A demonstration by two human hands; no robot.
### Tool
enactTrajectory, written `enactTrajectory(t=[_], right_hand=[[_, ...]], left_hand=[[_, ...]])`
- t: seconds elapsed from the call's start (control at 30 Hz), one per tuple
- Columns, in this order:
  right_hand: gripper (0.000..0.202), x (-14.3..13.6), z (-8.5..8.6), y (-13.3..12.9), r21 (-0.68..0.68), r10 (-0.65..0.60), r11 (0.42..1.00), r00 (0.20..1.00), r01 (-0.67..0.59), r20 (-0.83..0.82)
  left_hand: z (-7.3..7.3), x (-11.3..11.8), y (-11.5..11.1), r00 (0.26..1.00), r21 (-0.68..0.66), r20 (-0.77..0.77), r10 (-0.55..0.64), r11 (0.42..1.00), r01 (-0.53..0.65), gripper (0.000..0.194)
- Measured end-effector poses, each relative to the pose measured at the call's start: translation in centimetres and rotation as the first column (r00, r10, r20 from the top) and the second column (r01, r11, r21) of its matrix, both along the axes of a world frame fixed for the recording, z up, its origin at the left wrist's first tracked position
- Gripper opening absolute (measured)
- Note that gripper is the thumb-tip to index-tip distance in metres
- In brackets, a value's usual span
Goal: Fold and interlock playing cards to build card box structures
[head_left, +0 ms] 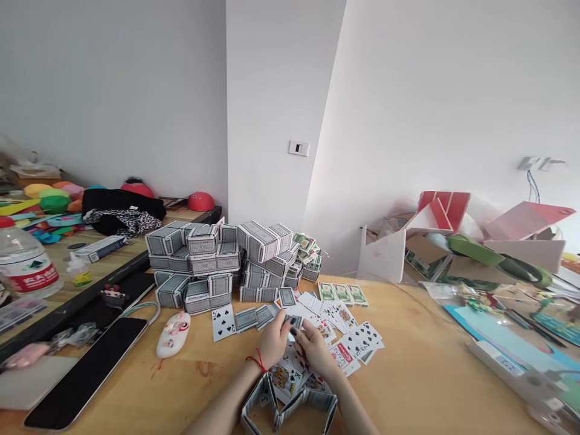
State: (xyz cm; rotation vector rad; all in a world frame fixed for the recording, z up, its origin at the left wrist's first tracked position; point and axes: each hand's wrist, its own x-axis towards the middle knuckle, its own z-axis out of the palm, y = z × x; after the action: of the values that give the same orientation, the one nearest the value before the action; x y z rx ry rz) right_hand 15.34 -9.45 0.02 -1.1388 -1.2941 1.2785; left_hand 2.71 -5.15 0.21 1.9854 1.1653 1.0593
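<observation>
Two tightly curled hands pinch one patterned card together.

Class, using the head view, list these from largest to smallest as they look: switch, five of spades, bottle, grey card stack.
1. Grey card stack
2. Bottle, partly cut off by the picture's left edge
3. Five of spades
4. Switch

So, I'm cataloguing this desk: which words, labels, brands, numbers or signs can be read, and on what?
"5": the spade card lying face up.
"K": the king card.
"农夫山泉", apparently: the red label on the large bottle.
Too small or blurred to read: the red-printed card, green cards and small yellow-labelled bottle.
</observation>
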Motion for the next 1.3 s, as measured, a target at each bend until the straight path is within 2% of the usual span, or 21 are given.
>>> enactTrajectory(t=[0.07,0.13,0.2,0.27,0.3,0.33,0.43,0.53,0.63,0.73,0.9,1.07,1.23,1.3], right_hand=[[0.037,0.7,-0.2,0.1,0.0,-0.029,1.0,0.999,0.029,0.043],[0.038,1.7,-0.2,0.3,0.031,-0.138,0.99,0.981,0.135,0.135],[0.037,3.1,-0.1,0.4,0.091,-0.256,0.966,0.939,0.241,0.229],[0.029,4.6,0.2,0.4,0.144,-0.313,0.949,0.9,0.281,0.304],[0.025,5.3,0.3,0.4,0.194,-0.342,0.938,0.847,0.286,0.407],[0.025,6.0,0.4,0.4,0.229,-0.363,0.931,0.782,0.283,0.507],[0.046,7.2,0.0,0.5,0.261,-0.356,0.934,0.603,0.243,0.714],[0.056,7.6,-0.6,0.6,0.225,-0.31,0.949,0.533,0.219,0.787],[0.057,7.8,-0.8,0.5,0.207,-0.3,0.952,0.552,0.227,0.778],[0.058,7.8,-0.6,0.2,0.214,-0.331,0.94,0.567,0.264,0.754],[0.033,7.7,0.1,-0.1,0.258,-0.416,0.905,0.579,0.338,0.701],[0.016,8.1,1.4,-0.1,0.26,-0.422,0.905,0.63,0.338,0.651],[0.026,8.7,2.9,-0.4,0.273,-0.474,0.878,0.639,0.393,0.606],[0.029,8.7,3.0,-0.5,0.262,-0.484,0.871,0.634,0.416,0.603]], left_hand=[[0.7,-0.9,0.7,0.997,0.016,0.018,0.077,0.997,-0.077,0.031],[1.2,-2.7,1.7,0.98,0.023,0.032,0.197,0.98,-0.198,0.038],[1.4,-4.9,2.8,0.953,0.033,0.027,0.302,0.952,-0.303,0.042],[1.2,-7.0,3.7,0.925,0.052,-0.003,0.38,0.924,-0.38,0.043],[1.1,-7.7,4.0,0.915,0.063,-0.025,0.402,0.915,-0.4,0.044],[0.8,-8.1,4.2,0.909,0.074,-0.047,0.414,0.909,-0.41,0.045],[0.1,-8.2,4.4,0.915,0.121,-0.109,0.389,0.918,-0.376,0.045],[-0.5,-7.5,4.4,0.938,0.189,-0.152,0.311,0.941,-0.281,0.039],[-0.9,-7.3,4.5,0.95,0.25,-0.181,0.256,0.946,-0.207,0.03],[-1.2,-7.5,4.6,0.949,0.284,-0.196,0.246,0.941,-0.185,0.023],[-1.4,-7.5,4.5,0.949,0.293,-0.227,0.218,0.945,-0.146,0.02],[-1.1,-7.3,4.3,0.953,0.279,-0.255,0.164,0.956,-0.09,0.021],[-0.8,-7.3,4.0,0.96,0.267,-0.243,0.14,0.961,-0.073,0.024],[-0.1,-7.1,3.6,0.964,0.271,-0.231,0.127,0.96,-0.062,0.026]])
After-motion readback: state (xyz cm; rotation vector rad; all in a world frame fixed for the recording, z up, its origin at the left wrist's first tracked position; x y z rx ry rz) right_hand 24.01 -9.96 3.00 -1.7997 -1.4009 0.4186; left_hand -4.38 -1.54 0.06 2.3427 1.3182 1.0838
